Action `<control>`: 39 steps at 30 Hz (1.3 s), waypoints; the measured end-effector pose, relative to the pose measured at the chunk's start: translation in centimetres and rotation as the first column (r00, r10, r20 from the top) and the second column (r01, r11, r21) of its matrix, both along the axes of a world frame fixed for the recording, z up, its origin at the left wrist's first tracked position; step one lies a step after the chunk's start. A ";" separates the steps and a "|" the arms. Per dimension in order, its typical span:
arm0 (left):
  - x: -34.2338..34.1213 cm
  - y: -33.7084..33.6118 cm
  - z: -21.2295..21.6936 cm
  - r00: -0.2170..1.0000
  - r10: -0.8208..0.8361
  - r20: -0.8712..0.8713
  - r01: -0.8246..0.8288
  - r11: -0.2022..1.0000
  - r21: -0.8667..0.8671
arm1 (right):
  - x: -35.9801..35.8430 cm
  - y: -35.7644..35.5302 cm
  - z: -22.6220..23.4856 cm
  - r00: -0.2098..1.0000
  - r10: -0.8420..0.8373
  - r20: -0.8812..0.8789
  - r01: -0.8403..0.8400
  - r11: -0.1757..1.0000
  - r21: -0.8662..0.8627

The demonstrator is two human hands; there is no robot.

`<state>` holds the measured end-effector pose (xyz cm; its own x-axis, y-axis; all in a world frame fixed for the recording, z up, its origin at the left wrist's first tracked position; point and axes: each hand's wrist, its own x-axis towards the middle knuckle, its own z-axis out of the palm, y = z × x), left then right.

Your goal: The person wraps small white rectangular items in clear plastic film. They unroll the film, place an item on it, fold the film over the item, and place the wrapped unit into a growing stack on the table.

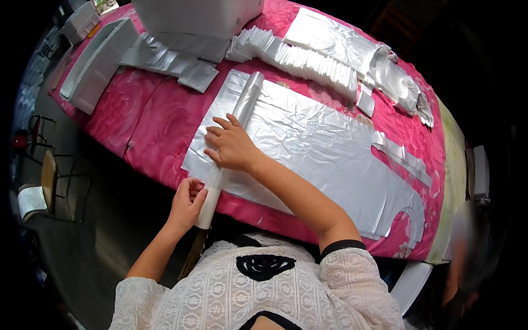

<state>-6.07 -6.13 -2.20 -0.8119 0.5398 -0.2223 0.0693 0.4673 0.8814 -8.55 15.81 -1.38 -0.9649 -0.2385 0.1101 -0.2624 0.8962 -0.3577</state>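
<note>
Two hands on one roll. Pink flowered tablecloth (159, 115) covers the table. Big silver foil sheet (308, 148) lies flat on it, cut-out shapes along its right end. Roll of foil on a pale tube (228, 140) lies across the sheet's left edge, near end overhanging the table toward the person.

Right hand (231, 146) is flat on top of the roll at mid-length, fingers spread, palm pressing down, not wrapped round it. Left hand (187, 204) is curled round the tube's near end, closed on it from the side.

To do this step well, judging by the layout: keep the pressing palm centred so the roll stays square to the sheet edge, turn the tube end evenly, keep the foil taut and wrinkle-free; it looks thin and creases easily.

Other items by size: white box-like block (198, 16) at the top edge, white open tray (96, 60) top left, long fan of folded white and silver pieces (297, 58) behind the sheet, shiny foil bags (385, 71) top right, small stack of folded silver pieces (170, 60) under the block, small pale box (81, 22) far top left. Labels or print: probably none readable, view too small to tell.
</note>
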 end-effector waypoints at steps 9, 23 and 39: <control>1.4 -0.1 0.7 0.884 -0.146 0.444 0.042 0.971 0.236 | -1.0 -3.2 -3.4 0.702 -0.705 0.101 0.420 0.295 -0.858; 5.2 9.3 3.5 0.188 -0.623 0.759 0.105 0.781 0.615 | 11.8 5.3 4.6 0.900 -0.314 0.303 0.065 -0.589 -0.805; 6.2 11.8 2.8 0.423 -0.550 0.720 0.532 0.794 0.294 | 15.5 7.4 1.0 0.700 -0.451 0.553 0.196 -0.623 -0.757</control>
<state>0.13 5.68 0.58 0.1065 0.8175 -0.5660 -0.3683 0.5611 0.7413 6.90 23.24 -0.38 -0.6471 0.6545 -0.3911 -0.2532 -0.6683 -0.6995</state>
